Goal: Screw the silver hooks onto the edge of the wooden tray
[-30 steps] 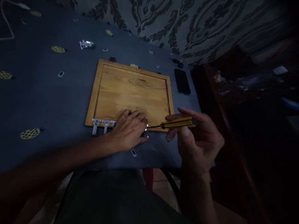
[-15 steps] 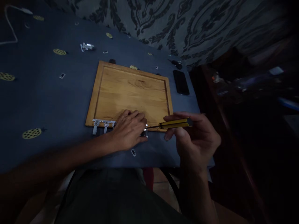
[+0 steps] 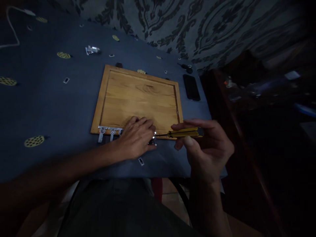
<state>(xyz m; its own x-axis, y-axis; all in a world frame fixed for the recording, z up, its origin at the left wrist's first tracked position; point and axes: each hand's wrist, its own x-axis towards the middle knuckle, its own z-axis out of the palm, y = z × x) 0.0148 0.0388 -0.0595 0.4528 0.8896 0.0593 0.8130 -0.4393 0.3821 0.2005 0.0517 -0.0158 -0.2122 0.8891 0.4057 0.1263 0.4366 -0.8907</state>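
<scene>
A framed wooden panel [image 3: 140, 95] lies flat on a blue patterned cloth [image 3: 49, 98]. Along its near edge runs a metal strip with hook-shaped brackets [image 3: 106, 131]. My left hand [image 3: 137, 138] rests palm down on that strip, fingers curled over its right part. My right hand [image 3: 204, 148] grips a yellow-handled screwdriver [image 3: 184, 132] held almost level. Its thin shaft points left, and the tip meets the metal piece [image 3: 153, 140] just beyond my left fingertips.
A black phone [image 3: 191, 86] lies right of the panel, a small dark item [image 3: 187, 68] behind it. Another metal piece [image 3: 92, 50] and small white tags [image 3: 65, 80] are scattered on the cloth. A white cable [image 3: 12, 29] is at far left. Dark furniture stands at right.
My right hand and the screwdriver have lowered slightly and the fingers have shifted round the handle. My left hand has stayed on the metal strip.
</scene>
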